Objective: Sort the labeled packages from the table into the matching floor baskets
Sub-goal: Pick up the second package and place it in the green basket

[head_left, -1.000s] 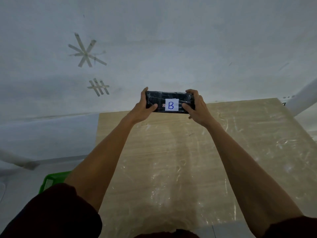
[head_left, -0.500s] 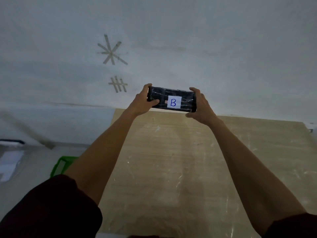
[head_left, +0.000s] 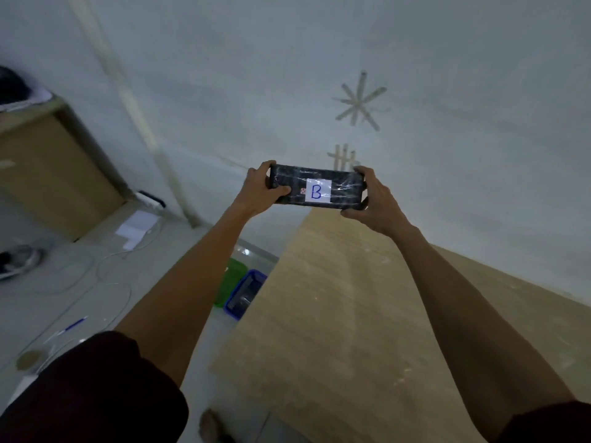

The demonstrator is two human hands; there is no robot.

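Note:
A black plastic-wrapped package (head_left: 339, 187) with a white label marked "B" is held up at arm's length in front of the wall. My left hand (head_left: 260, 190) grips its left end and my right hand (head_left: 372, 204) grips its right end. The package hangs above the far left corner of the light wooden table (head_left: 367, 314). On the floor left of the table stand a blue basket (head_left: 248, 292) with dark packages inside and a green basket (head_left: 233, 278), the latter partly hidden behind my left forearm.
A wooden cabinet (head_left: 48, 174) stands at the left wall. White cables (head_left: 105, 276), papers (head_left: 137, 227), a pen (head_left: 72, 326) and a round dish (head_left: 30, 359) lie on the pale floor. Tape marks (head_left: 359, 103) are stuck on the wall behind the package.
The view has swung to the left, bringing the floor, cabinet and blue basket into sight. Both hands still hold the package, now past the table's left corner.

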